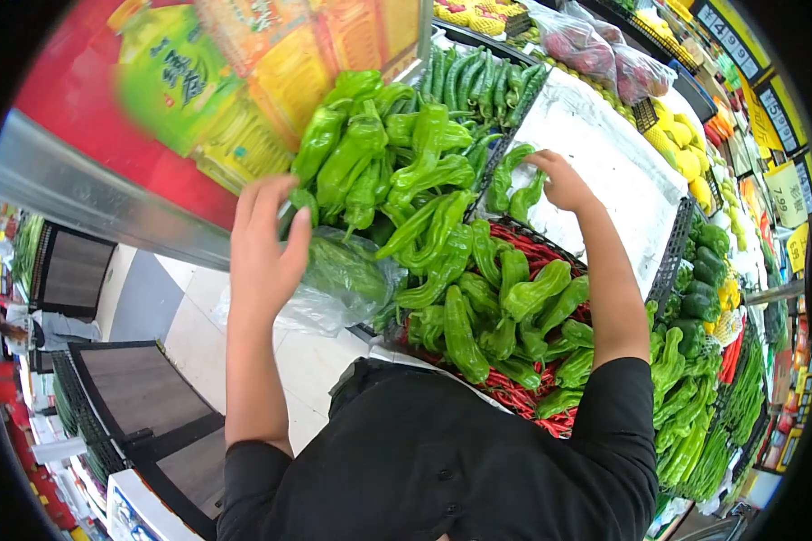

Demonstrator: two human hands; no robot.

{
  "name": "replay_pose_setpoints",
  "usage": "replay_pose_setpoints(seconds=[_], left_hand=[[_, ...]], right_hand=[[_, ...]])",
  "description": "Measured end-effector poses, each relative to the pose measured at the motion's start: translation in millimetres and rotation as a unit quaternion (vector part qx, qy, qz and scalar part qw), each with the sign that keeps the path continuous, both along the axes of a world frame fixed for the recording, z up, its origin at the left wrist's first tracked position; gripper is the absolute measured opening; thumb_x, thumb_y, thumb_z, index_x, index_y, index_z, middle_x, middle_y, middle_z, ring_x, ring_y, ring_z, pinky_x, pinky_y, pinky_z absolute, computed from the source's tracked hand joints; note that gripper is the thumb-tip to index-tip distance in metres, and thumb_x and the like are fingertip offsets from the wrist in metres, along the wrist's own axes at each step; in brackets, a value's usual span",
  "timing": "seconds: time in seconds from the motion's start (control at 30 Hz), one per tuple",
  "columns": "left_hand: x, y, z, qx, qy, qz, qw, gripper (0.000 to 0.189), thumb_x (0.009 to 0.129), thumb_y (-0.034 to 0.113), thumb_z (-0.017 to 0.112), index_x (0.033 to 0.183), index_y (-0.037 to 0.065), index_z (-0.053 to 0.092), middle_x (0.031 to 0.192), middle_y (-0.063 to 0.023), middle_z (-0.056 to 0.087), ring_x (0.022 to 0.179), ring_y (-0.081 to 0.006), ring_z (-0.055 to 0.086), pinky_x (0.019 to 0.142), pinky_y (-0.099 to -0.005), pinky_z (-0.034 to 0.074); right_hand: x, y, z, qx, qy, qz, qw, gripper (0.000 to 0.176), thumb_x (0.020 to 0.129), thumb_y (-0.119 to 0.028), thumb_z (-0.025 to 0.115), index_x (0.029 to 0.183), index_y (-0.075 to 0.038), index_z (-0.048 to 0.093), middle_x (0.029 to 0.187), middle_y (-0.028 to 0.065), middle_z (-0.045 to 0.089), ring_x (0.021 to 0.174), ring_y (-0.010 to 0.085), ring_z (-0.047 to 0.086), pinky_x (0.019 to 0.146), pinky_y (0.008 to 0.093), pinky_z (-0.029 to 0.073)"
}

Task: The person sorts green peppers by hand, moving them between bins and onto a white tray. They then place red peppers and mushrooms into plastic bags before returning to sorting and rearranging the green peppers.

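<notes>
My right hand (561, 183) pinches a long green pepper (507, 178) at its upper end, over the white liner of a crate (595, 149). A second green pepper (526, 197) lies right beside it. My left hand (269, 239) is at the left edge of a heap of light green peppers (361, 153), its thumb held apart from the fingers and its fingertips close to the outermost peppers. Just below that heap, a clear plastic bag (347, 270) with green vegetables inside hangs near my left thumb.
More green peppers (514, 302) lie over red chillies (514, 383) in front of me. Dark green chillies (478, 81) fill the crate behind. A red display panel (90, 99) with yellow and green packets stands at left. Dark bell peppers (699, 288) are at right. A person (50, 329) is far left.
</notes>
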State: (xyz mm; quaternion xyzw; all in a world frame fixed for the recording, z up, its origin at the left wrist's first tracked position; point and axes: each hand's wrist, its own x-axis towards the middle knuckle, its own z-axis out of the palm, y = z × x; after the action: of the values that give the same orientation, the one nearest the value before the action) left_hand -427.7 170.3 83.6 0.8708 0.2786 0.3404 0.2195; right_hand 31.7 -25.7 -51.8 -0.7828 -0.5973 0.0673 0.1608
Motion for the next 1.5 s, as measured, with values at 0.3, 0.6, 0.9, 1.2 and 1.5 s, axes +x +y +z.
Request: replay_pose_setpoints(seconds=[0.3,0.6,0.9,1.2,1.5], left_hand=[[60.5,63.3,-18.7,0.025,0.104,0.038,0.993,0.054,0.091,0.031,0.066,0.132,0.0,0.049,0.122,-0.0267,0.06,0.115,-0.0429,0.059,0.096,-0.0491,0.048],[38.2,12.0,42.4,0.147,-0.025,0.014,0.989,0.046,0.088,0.018,0.07,0.129,0.004,0.055,0.117,-0.0209,0.064,0.114,-0.0392,0.059,0.093,-0.0482,0.046],[67.0,-88.4,29.6,0.29,0.073,-0.244,0.923,0.058,0.069,-0.002,0.072,0.124,0.015,0.065,0.125,-0.0063,0.06,0.12,-0.0275,0.056,0.1,-0.0444,0.037],[40.2,-83.9,28.3,0.196,0.015,-0.152,0.969,0.058,0.085,0.003,0.069,0.14,0.009,0.053,0.144,-0.0153,0.048,0.134,-0.0341,0.045,0.112,-0.0463,0.033],[-8.9,-51.7,-1.4,0.084,0.011,-0.052,0.995,0.051,0.089,0.003,0.063,0.139,0.003,0.052,0.138,-0.0178,0.049,0.128,-0.0335,0.048,0.106,-0.0423,0.039]], right_hand=[[-66.6,-0.3,101.6,0.147,0.117,-0.003,0.982,0.028,0.095,-0.002,0.059,0.123,-0.003,0.065,0.112,0.0093,0.067,0.101,0.0204,0.066,0.091,0.034,0.053],[-125.5,-8.5,130.9,0.214,0.232,0.044,0.948,0.031,0.098,-0.018,0.063,0.125,-0.002,0.065,0.113,0.0106,0.069,0.1,0.0202,0.066,0.089,0.0336,0.053],[-217.7,-20.2,134.4,0.167,0.307,0.209,0.913,0.075,0.099,-0.037,0.062,0.154,0.001,0.028,0.124,0.0186,0.062,0.099,0.0196,0.066,0.089,0.032,0.052],[-124.1,-71.8,101.1,0.192,0.404,-0.156,0.881,0.088,0.09,-0.03,0.073,0.158,-0.002,0.024,0.119,0.017,0.063,0.093,0.0202,0.067,0.086,0.0348,0.054],[17.7,-52.1,-23.3,-0.001,0.249,-0.41,0.878,0.065,0.072,-0.052,0.079,0.103,0.005,0.072,0.103,0.023,0.072,0.095,0.0328,0.071,0.085,0.0398,0.055]])
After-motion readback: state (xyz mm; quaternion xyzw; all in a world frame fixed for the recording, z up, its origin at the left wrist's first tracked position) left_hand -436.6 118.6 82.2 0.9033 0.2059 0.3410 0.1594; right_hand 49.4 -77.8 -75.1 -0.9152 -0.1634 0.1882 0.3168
